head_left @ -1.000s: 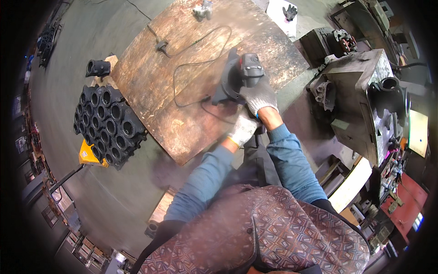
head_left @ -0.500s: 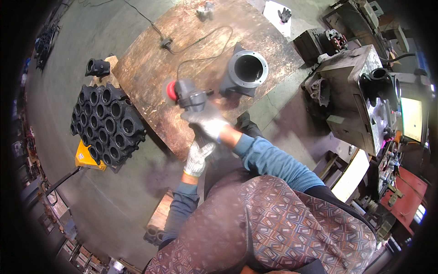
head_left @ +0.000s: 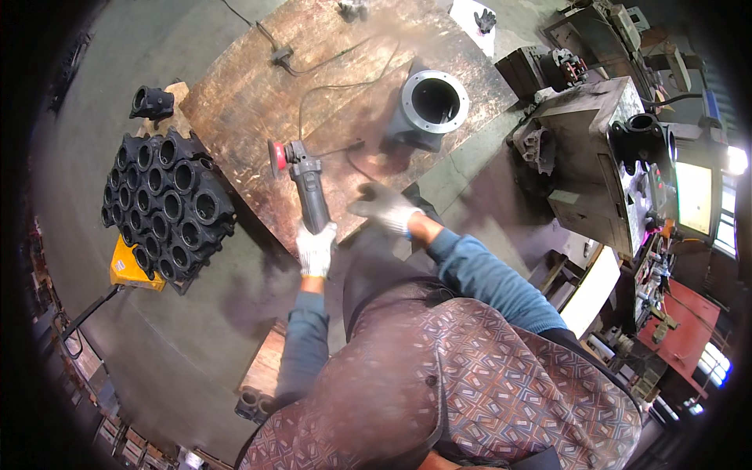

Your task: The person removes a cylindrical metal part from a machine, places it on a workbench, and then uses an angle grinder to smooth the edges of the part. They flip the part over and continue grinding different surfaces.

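Observation:
My left hand [head_left: 315, 248], in a white glove, grips the rear handle of an angle grinder [head_left: 304, 182] with a red disc, which lies over the near edge of a rusty steel work table [head_left: 258, 94]. Gloved too, my right hand [head_left: 384, 208] hovers with fingers spread just right of the grinder, holding nothing. A grey cast flanged housing [head_left: 429, 108] stands on the table beyond my right hand, its round opening facing up. The grinder's black cable [head_left: 329, 86] loops across the tabletop.
A stack of several black cast parts [head_left: 164, 204] sits on a yellow pallet truck [head_left: 133, 268] to the left. One loose black casting [head_left: 153, 102] lies behind it. Grey machines [head_left: 603, 157] crowd the right side. A glove [head_left: 486, 19] lies at the table's far end.
The grinder came off the housing and swung left to the table's near edge. My left hand took its handle. My right hand let go and opened.

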Motion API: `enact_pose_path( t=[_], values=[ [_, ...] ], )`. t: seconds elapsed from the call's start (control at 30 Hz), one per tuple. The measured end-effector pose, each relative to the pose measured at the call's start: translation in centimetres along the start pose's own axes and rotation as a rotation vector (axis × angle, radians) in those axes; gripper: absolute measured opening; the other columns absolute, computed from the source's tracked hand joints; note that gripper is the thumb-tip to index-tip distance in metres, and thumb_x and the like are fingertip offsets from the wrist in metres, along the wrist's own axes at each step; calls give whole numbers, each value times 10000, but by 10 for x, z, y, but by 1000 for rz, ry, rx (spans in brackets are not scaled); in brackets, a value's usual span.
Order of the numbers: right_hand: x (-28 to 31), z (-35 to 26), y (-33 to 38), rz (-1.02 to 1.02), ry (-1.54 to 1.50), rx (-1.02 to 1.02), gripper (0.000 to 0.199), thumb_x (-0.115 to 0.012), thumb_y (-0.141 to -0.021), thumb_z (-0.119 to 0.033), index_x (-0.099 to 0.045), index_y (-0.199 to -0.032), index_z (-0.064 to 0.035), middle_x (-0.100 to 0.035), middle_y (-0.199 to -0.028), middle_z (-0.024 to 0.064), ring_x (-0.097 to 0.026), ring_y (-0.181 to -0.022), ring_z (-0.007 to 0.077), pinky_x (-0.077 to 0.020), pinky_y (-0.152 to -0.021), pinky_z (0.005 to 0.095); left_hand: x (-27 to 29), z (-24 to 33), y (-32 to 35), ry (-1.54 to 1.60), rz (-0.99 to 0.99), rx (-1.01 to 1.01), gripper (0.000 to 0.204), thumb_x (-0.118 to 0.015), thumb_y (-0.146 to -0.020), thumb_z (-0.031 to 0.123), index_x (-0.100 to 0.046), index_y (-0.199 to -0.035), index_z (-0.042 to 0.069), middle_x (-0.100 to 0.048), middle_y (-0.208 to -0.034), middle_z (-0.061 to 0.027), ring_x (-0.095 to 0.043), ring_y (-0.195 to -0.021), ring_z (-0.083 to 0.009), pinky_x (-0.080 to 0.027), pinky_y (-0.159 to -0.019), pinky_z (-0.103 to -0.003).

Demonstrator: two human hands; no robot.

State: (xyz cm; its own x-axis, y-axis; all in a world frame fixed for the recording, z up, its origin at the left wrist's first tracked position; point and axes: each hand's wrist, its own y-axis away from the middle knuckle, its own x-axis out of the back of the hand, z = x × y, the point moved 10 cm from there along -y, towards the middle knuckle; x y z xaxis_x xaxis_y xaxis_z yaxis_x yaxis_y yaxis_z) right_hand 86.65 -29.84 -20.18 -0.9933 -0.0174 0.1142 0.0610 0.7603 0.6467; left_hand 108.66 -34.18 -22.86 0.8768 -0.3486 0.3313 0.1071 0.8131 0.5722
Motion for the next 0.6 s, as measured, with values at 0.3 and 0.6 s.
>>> enact_pose_path(
  t=[0.3,0.6],
  values=[
    [101,209,93,391,-628,-437,551,-692,-985,-254,-492,-1392,59,-699,-1116,164,-708,-824,219,-589,-709,314,31,-91,-133,-456,358,91,636,-849,-719,431,-666,-1215,77,-737,-1085,-176,-715,-987,-365,-541,-897,-476],
    [120,243,111,508,-700,-506,544,-652,-1003,-269,-468,-1401,54,-681,-1174,209,-737,-934,315,-624,-824,402,34,-148,-144,-679,429,193,786,-856,-762,436,-530,-1361,44,-655,-1221,-219,-667,-1105,-375,-525,-938,-498]
  ],
)
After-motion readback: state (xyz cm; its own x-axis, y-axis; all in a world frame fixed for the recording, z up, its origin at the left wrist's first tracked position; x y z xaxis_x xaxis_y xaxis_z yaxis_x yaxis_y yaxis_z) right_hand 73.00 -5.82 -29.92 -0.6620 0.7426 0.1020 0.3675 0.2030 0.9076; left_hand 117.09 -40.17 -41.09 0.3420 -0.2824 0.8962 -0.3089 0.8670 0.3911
